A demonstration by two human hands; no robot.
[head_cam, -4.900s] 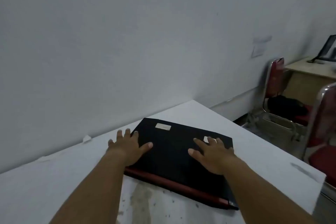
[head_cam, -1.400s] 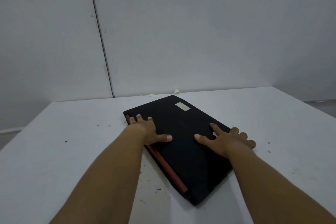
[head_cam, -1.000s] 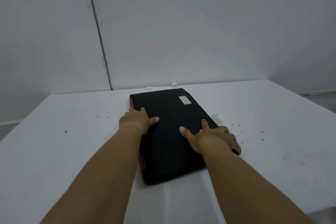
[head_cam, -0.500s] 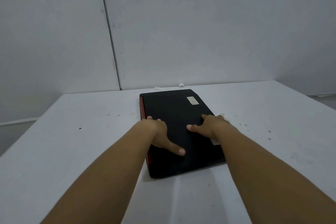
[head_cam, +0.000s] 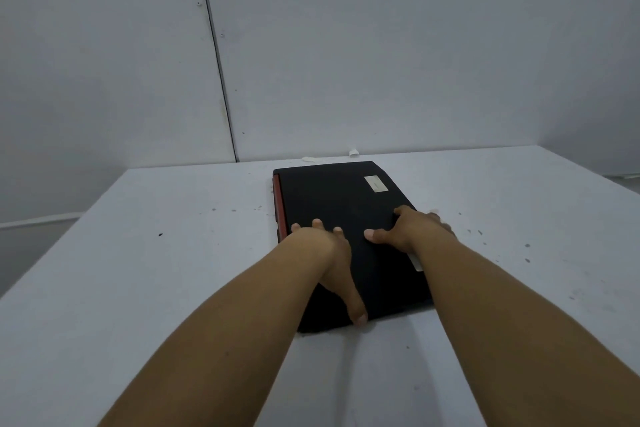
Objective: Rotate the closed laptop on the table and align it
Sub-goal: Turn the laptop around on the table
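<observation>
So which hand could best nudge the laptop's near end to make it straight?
Probably the left hand. Its thumb reaches down to the laptop's near edge, while the right hand sits farther up, curled over the right side.

A white table (head_cam: 173,288) carries everything, its top scuffed and dotted with small dark specks, mostly right of centre. A closed black laptop (head_cam: 339,204) with a red strip along its left edge lies flat on it, long side running away toward the wall. Small white scraps (head_cam: 353,152) lie at the table's far edge, just beyond the laptop.
</observation>
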